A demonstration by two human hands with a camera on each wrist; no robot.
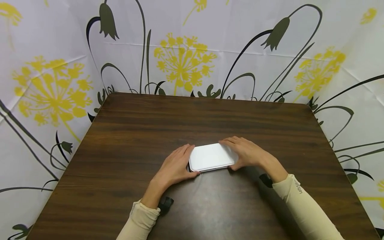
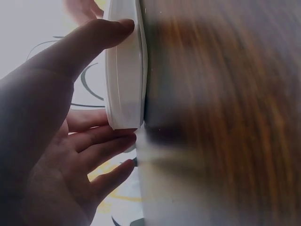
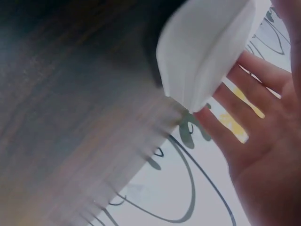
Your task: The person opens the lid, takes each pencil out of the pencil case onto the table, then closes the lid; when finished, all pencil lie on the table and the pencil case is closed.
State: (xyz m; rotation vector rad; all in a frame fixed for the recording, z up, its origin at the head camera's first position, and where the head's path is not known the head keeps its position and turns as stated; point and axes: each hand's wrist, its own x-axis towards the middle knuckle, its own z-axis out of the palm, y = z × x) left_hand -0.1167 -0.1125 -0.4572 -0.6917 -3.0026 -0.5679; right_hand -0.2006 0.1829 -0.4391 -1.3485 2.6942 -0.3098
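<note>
A flat white box [image 1: 212,156] with rounded corners lies on the brown wooden table, held at both ends. My left hand [image 1: 174,167] grips its left end, thumb on the near side and fingers round the far corner. At the right end my right hand [image 1: 247,152] holds it with thumb near and fingers at the far edge. The left wrist view shows the left thumb against the side of the white box [image 2: 126,70] and the left hand's [image 2: 61,122] fingers at its end. In the right wrist view the right hand's [image 3: 268,122] fingertips touch the white box [image 3: 202,47].
The dark wooden table [image 1: 135,116] extends around the box on all sides. Behind and beside it hangs a white cloth [image 1: 240,20] with yellow and dark green flower prints. A dark band sits at each wrist, below cream sleeves [image 1: 306,206].
</note>
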